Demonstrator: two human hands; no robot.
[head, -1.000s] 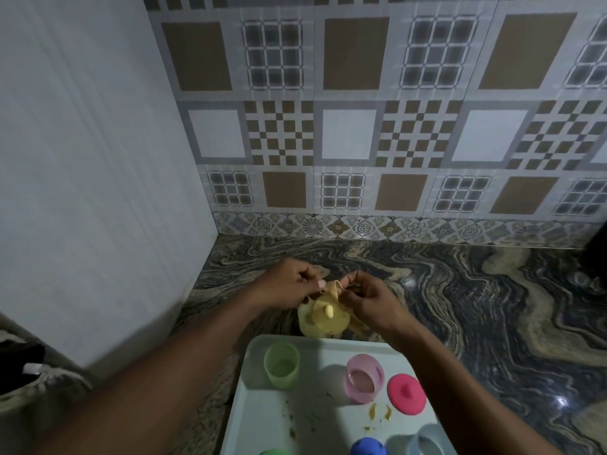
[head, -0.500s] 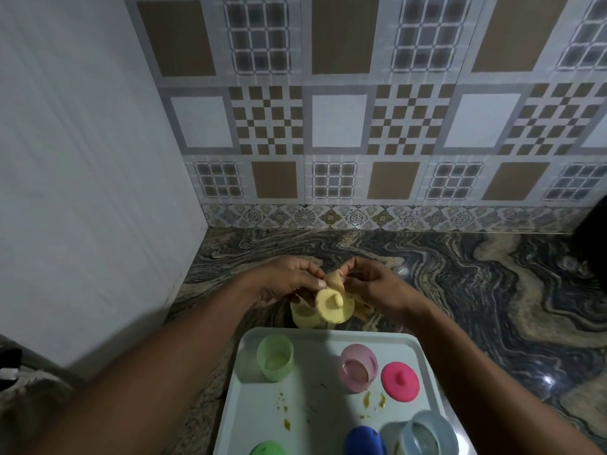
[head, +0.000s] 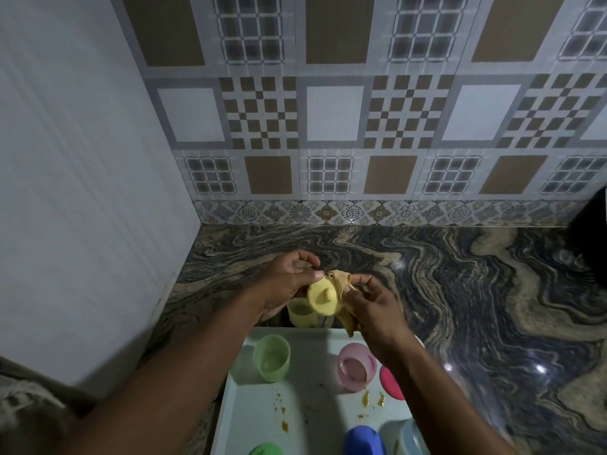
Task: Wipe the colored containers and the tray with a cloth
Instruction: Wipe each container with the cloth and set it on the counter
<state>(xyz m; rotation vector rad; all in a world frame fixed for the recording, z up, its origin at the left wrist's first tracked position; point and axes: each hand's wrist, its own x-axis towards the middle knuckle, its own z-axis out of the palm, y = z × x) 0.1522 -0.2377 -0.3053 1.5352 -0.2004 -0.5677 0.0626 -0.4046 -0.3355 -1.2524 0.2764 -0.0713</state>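
My left hand [head: 289, 284] holds a round yellow lid [head: 323, 298] with a knob, above the counter. My right hand [head: 371, 307] grips a tan cloth [head: 345, 290] bunched against the lid's right edge. A yellow container [head: 300, 315] stands on the counter just under the lid. On the pale tray [head: 315, 418] stand a green container [head: 272, 357] and a pink container [head: 356, 366], with a pink lid [head: 389, 382], a blue lid [head: 363, 441], a green lid [head: 266, 449] and a clear bluish container [head: 409, 438]. Yellowish crumbs dot the tray.
The dark marbled counter [head: 476, 290] stretches to the right and back to a patterned tiled wall [head: 361, 126]. A plain white wall [head: 82, 192] closes the left side. A dark object [head: 591, 224] sits at the far right edge.
The view has tilted down and the tray shows more. Both hands have turned the yellow lid slightly, and the cloth now sits along its right edge.
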